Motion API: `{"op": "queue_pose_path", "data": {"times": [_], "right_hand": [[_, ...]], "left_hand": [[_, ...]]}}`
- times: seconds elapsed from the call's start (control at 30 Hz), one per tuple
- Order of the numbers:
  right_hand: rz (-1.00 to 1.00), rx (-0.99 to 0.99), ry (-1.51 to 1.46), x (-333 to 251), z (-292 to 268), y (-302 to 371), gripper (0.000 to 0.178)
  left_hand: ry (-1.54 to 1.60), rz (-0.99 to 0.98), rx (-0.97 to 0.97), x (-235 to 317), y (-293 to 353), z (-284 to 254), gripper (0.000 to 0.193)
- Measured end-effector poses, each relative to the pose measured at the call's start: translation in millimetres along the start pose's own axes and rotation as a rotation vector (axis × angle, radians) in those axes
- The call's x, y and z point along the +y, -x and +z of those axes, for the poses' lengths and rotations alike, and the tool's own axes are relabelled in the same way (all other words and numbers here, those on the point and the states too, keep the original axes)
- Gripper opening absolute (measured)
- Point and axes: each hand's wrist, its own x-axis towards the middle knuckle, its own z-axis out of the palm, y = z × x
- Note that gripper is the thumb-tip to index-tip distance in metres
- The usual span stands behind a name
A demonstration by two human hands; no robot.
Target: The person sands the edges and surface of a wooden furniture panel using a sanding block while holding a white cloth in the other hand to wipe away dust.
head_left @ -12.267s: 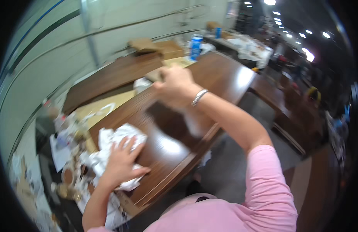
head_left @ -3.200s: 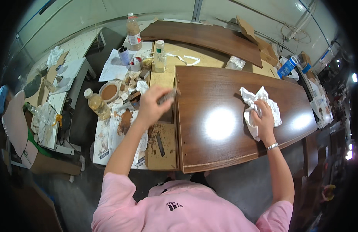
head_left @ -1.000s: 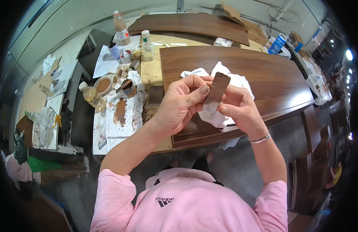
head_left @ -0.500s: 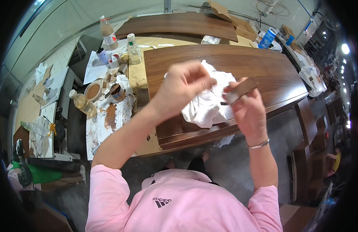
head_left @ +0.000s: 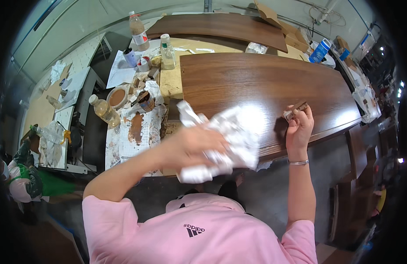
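A crumpled white cloth hangs from my left hand, whose fingers are closed on it; both are smeared by motion. They are above the near left part of a glossy dark brown wooden panel lying on the workbench. Over the panel's right half, my right hand is raised with fingers curled round a small brown block with a pale lower side. The cloth and left arm cover the panel's near left corner.
Left on the bench are a tub of brown paste, an open small can, stained paper and bottles, including a clear one. A second brown panel lies behind. A blue canister stands far right. A person is at lower left.
My left hand has taken hold of the white cloth and lifted it off the panel, toward me. My right hand, with the block, has moved right, away from the left.
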Motion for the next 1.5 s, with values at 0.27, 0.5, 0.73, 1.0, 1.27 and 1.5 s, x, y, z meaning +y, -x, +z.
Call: {"op": "queue_pose_path", "data": {"times": [0.27, 0.5, 0.73, 1.0, 1.27, 1.5], "right_hand": [[0.003, -0.019, 0.000, 2.6, -3.4, -2.4, 0.018], [-0.012, -0.049, 0.034, -0.9, -4.7, 3.1, 0.023], [0.002, -0.065, 0.101, -0.7, 7.6, 3.1, 0.023], [0.109, -0.182, 0.334, -22.1, 45.9, -27.1, 0.014], [-0.362, -0.589, 1.170, 53.9, 219.9, -99.1, 0.023], [-0.378, -0.741, 1.301, 128.0, 295.0, -95.7, 0.018]], "left_hand": [[0.092, -0.560, 0.513, -22.4, 4.6, -47.5, 0.039], [-0.177, -0.110, 0.304, -72.6, 9.3, -17.1, 0.035], [-0.145, -0.605, 0.586, -221.9, -57.8, -104.2, 0.033], [0.542, -0.556, 1.305, -129.8, 9.6, -51.3, 0.027], [0.437, -0.994, 0.924, -12.1, 153.4, 55.6, 0.023], [0.465, -1.077, 1.078, 15.2, 191.0, 83.4, 0.021]]}}
